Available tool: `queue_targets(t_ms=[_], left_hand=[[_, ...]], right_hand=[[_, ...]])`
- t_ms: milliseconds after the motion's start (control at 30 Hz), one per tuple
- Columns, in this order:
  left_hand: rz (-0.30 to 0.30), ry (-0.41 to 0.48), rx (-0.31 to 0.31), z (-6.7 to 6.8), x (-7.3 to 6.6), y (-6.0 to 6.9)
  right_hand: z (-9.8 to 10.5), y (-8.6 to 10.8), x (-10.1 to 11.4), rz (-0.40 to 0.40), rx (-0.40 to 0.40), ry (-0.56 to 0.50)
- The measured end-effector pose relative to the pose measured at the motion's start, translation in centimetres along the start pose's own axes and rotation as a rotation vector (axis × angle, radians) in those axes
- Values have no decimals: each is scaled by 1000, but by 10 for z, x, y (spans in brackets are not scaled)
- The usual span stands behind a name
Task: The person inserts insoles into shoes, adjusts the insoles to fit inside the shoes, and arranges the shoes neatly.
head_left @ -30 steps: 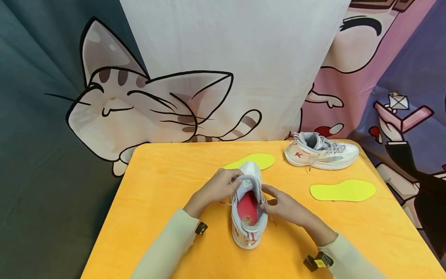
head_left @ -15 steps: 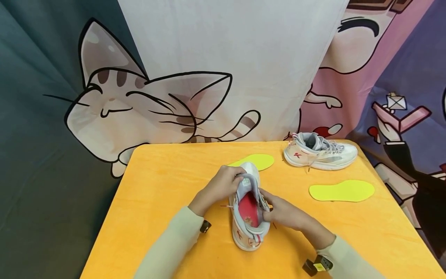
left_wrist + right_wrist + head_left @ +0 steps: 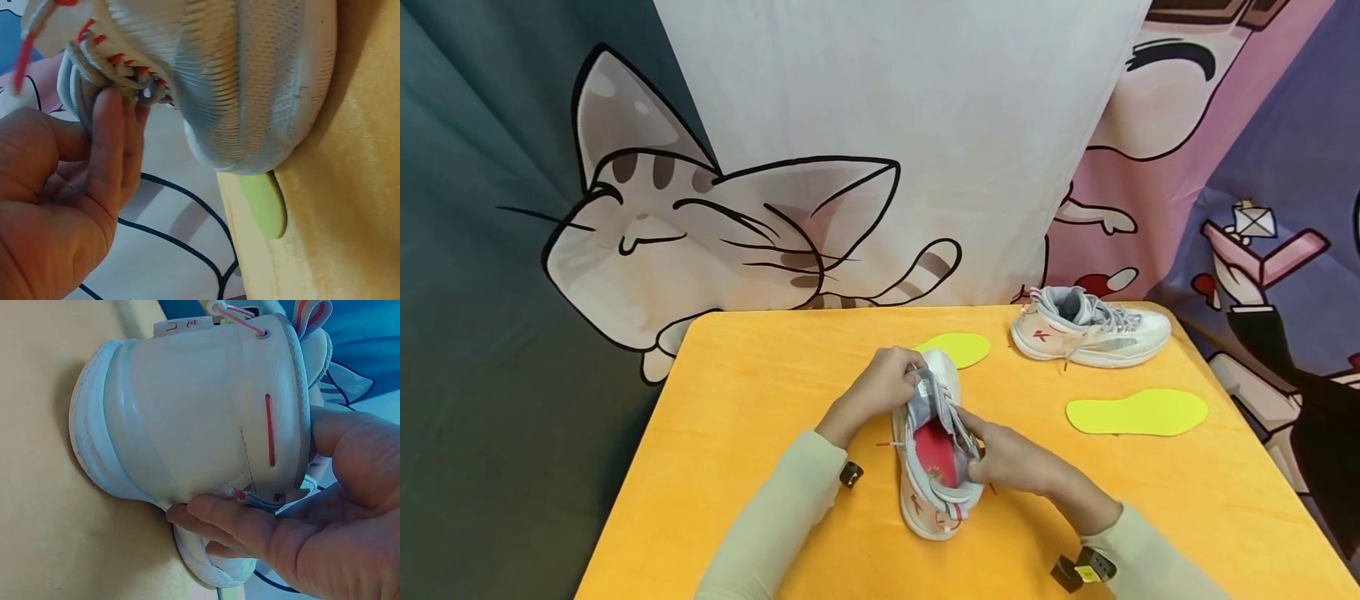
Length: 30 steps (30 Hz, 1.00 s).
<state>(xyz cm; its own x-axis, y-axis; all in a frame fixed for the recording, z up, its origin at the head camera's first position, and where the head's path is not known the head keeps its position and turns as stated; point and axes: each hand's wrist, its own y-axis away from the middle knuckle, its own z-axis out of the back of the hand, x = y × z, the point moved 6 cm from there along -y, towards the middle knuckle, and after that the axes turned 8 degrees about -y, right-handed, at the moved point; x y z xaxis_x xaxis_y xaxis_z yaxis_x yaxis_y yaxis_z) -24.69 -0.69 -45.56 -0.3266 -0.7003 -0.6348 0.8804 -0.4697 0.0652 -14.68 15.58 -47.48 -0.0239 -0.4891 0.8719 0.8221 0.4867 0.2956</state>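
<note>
A white sneaker (image 3: 925, 510) with a red inside stands on the table in the head view, its heel towards me and its toe pointing away. My left hand (image 3: 882, 385) pinches the grey tongue (image 3: 70, 100) beside the laces. On the opposite side, my right hand (image 3: 1017, 458) grips the collar. In the right wrist view the thumb goes over the collar's edge, while the fingers (image 3: 219, 515) lie along the outer side near a red-tipped lace end. Behind the toe lies a yellow insole (image 3: 968, 348), partly hidden by the shoe.
The other white sneaker (image 3: 1120, 337) stands on its sole at the back right of the yellow table (image 3: 760, 392). A second yellow insole (image 3: 1138, 412) lies flat in front of it. A cartoon-printed cloth (image 3: 880, 100) hangs behind the table's far edge.
My left hand has shifted slightly forward and right with the tongue, pulling it up. The right hand has closed in on the collar, with its thumb over the edge. The heel has swung slightly right.
</note>
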Motion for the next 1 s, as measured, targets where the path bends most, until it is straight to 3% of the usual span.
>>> queue_targets(t_ms=[300,567,800,1000], left_hand=[[-226,-207,49,-1,-26,12],[-298,-134,143,-3,-35,15],[-324,-110,73,2,-33,8],[-315,-70,51,2,-27,3]], right_hand=[[1,-1,-2,-42,-37,32],[1,-2,0,-8,-14,19],[1,-1,-1,-5,-21,-38],[-2,1,-1,-21,15,-70]])
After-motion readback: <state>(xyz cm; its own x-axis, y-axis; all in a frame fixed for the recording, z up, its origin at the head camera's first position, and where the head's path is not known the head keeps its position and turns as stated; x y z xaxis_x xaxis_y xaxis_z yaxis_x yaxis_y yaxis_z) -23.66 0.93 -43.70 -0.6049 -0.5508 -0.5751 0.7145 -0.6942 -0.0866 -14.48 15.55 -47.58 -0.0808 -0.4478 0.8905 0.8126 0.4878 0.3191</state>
